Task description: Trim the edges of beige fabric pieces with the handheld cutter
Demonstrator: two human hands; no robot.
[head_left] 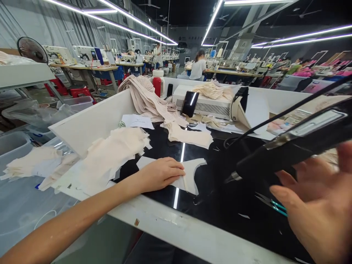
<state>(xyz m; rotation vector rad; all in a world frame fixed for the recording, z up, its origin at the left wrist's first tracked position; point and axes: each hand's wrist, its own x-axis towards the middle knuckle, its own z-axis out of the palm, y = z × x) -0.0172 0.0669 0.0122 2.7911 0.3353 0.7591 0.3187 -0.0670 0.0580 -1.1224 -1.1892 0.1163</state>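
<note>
Head view. At lower centre of the frame the left hand [162, 173] lies flat, fingers released and together. It presses the cream shaped cloth piece [194, 178] onto the glossy black tabletop [220, 205]. At lower right the right hand [319, 209] is curled loosely under the black handheld tool with a metal tip [288, 152] and carries it. How firmly the fingers close is partly hidden. The tip hangs just right of the cloth piece, apart from it, and the thin black cable [288, 110] runs off to the upper right.

The step in hand looks like pinning the piece flat with the tool poised beside it. To do it well:
- Spread the palm's weight evenly so the cloth does not ripple.
- Keep the left fingertips well back from the edge nearest the tip.
- Let the cable hang clear of the loose cloth.

Counted:
- one cloth piece under the hand
- one tool
- one pair of teal-handled snips [276, 206] on the table below the tool
- one white vented box [205, 106] at upper centre
- one black phone [189, 103] leaning against the box
- one red flask [157, 86]
- three heaps of cream cloth cuttings [115, 154] on the table and a fourth on top of the box
- one round fan [32, 49] at upper left
</note>
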